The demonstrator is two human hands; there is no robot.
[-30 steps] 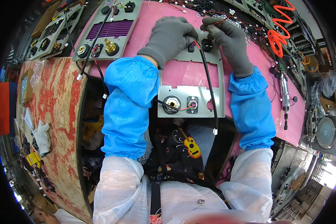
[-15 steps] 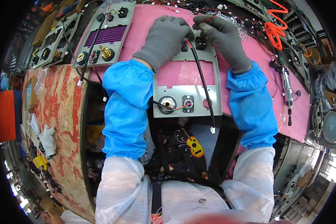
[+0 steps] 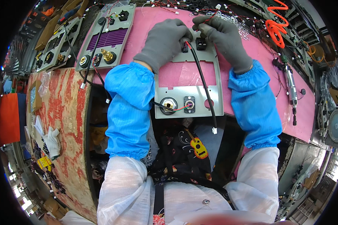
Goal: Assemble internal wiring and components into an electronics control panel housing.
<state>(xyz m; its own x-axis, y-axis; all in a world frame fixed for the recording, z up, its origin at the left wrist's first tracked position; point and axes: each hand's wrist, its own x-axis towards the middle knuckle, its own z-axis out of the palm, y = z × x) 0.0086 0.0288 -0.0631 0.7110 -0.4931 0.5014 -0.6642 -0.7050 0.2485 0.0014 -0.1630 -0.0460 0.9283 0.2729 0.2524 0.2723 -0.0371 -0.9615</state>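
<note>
A grey metal panel [image 3: 214, 90] lies lengthwise in front of me, with a large cutout, a brass-centred round fitting [image 3: 168, 105] and a black socket [image 3: 189, 104] at its near end. My gloved left hand [image 3: 169, 39] is closed over its far left part, fingertips hidden, thumb beside the root of a black cable [image 3: 199, 71]. That cable runs down the panel and hangs past its near edge. My gloved right hand [image 3: 225, 37] pinches a thin red wire [image 3: 202, 23] above the far right corner. Below those fingers sits a black square switch-like part [image 3: 201, 44].
A similar panel with purple slats [image 3: 108, 37] lies at left, another panel [image 3: 60, 43] beyond it. Metal washers and wires with white plugs are strewn along the far edge. A powered screwdriver [image 3: 290, 84] and an orange coiled hose [image 3: 277, 30] are at right.
Both hands stay almost where they were, the right still pinching the red wire. The view has shifted slightly, and the panel has not visibly moved.
</note>
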